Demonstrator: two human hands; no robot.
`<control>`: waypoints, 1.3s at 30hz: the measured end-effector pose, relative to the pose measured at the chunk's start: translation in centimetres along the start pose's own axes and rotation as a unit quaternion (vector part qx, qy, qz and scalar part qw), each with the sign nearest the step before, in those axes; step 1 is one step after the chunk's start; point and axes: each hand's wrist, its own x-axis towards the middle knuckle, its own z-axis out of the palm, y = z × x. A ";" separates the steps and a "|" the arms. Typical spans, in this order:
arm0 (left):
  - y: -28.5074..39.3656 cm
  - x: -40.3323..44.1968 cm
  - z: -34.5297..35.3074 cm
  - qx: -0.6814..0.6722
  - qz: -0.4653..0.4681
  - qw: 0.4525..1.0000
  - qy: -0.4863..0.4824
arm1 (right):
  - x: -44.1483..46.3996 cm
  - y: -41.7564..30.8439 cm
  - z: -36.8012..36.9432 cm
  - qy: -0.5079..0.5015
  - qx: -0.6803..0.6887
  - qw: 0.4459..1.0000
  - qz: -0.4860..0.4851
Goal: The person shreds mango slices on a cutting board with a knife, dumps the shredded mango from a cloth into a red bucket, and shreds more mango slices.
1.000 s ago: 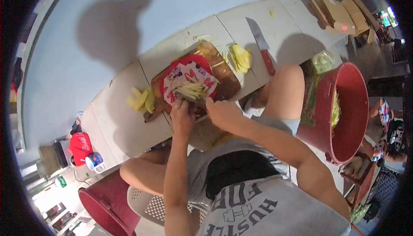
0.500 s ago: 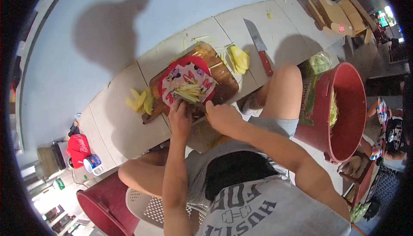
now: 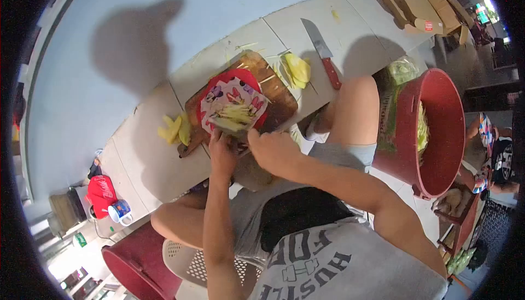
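My right hand (image 3: 272,150) is closed around the handle of a knife. The knife's greyish blade (image 3: 231,126) reaches left across the lower edge of a pile of pale green-yellow strips (image 3: 235,113). My left hand (image 3: 222,154) is closed close by, just below the blade's far end; what its fingers hold is hidden. Beneath the strips lies a red-rimmed cloth or plate with a cartoon print (image 3: 212,100), resting on a wooden cutting board (image 3: 284,100). Peeled yellow-green pieces (image 3: 297,70) lie right of the board, and more pieces (image 3: 174,129) lie left of it.
A red-handled knife (image 3: 328,65) rests on the tiled counter (image 3: 156,152). To the right stands a large red tub (image 3: 402,136) with shreds inside. Cardboard boxes (image 3: 424,10) are at the far right end. A mug (image 3: 120,211) and another red tub (image 3: 139,262) are at left.
The knife blade now shows across the lower part of the strips. Both hands stay close together at the board's near edge. The whole view has shifted slightly.
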 end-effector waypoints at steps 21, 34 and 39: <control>0.2 -0.4 0.6 0.017 -0.012 0.998 0.061 | -0.1 0.4 0.8 -0.039 -0.003 0.999 0.022; -0.3 -1.1 0.6 -0.006 -0.035 0.998 0.050 | -0.4 0.4 2.1 -0.025 0.022 0.999 0.019; 0.1 -1.1 0.7 -0.021 -0.031 0.998 0.050 | -1.0 -0.7 0.4 -0.026 0.019 0.999 0.016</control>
